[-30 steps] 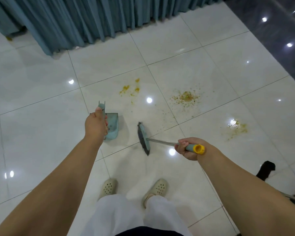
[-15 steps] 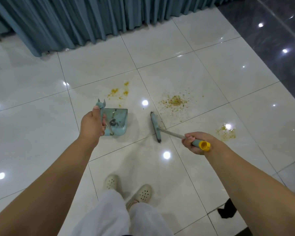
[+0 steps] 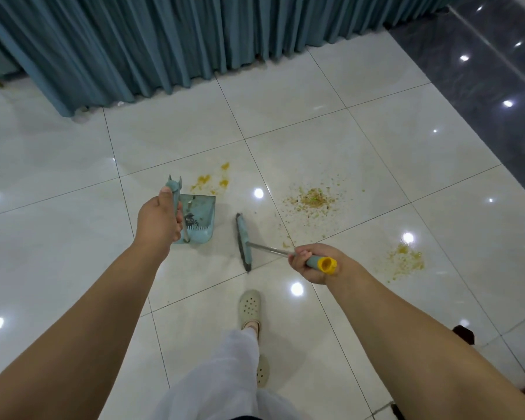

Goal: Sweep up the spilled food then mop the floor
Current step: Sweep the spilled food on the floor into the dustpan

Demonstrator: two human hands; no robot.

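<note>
Head view: right hand (image 3: 312, 263) curls round the broom's (image 3: 243, 241) yellow-capped handle; left hand (image 3: 159, 221) grips the teal plastic dustpan (image 3: 201, 219). Beyond, crumbly yellow-green spilled food (image 3: 312, 199) speckles glossy white tiles (image 3: 315, 140) before pleated teal curtains (image 3: 164, 40).

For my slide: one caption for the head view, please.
Left hand holds dustpan, right hand holds broom beside three food spills.

Bright overhead light; spot glare on glossy floor tiles (image 3: 331, 140) (many reflections); wide-angle bending at edges.
</note>
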